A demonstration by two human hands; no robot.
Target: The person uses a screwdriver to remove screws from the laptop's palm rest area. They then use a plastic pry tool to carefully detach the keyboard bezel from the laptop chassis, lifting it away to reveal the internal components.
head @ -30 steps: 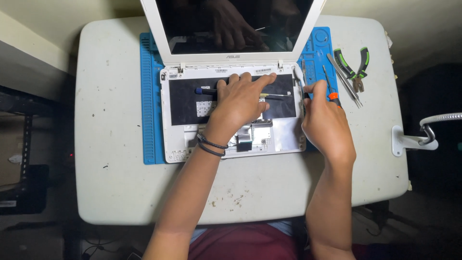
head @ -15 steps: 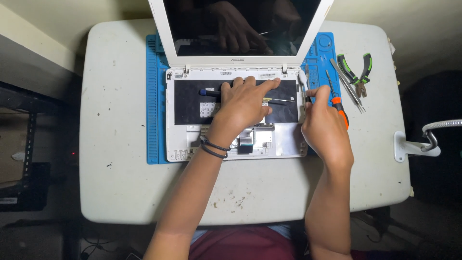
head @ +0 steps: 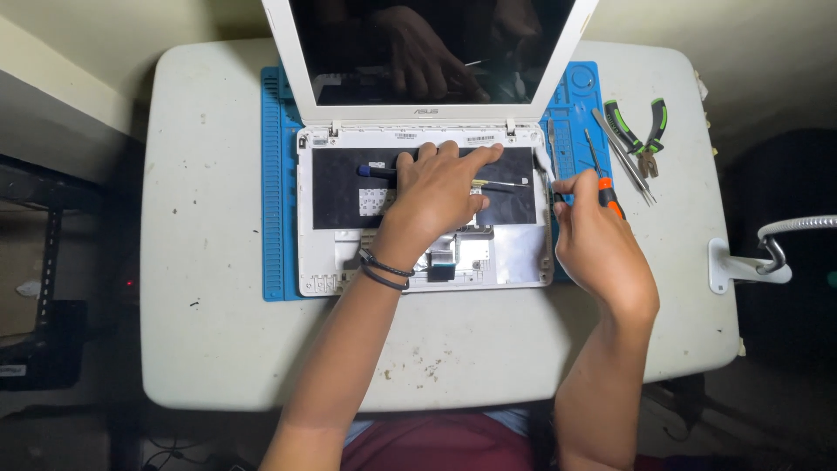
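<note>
A white laptop [head: 331, 262] lies open on a blue work mat [head: 277, 218], its keyboard removed so the dark inner tray shows. My left hand [head: 436, 192] rests flat on that tray, fingers spread, lying over a blue-handled screwdriver [head: 375, 172] whose shaft sticks out to the right. My right hand [head: 597, 240] is at the laptop's right edge, closed around an orange-handled screwdriver [head: 610, 194] and pinching a thin white tool [head: 545, 161] against the casing edge. The dark screen [head: 436, 52] stands upright behind.
Green-handled pliers [head: 641, 131] and metal tweezers [head: 621, 157] lie on the white table [head: 209, 305] at the right of the mat. A white lamp base with a flexible neck [head: 750, 266] sits at the table's right edge. Dark shelving stands at left.
The view has shifted slightly, so the table sits a little more to the right. Both hands stay at the same places on the laptop.
</note>
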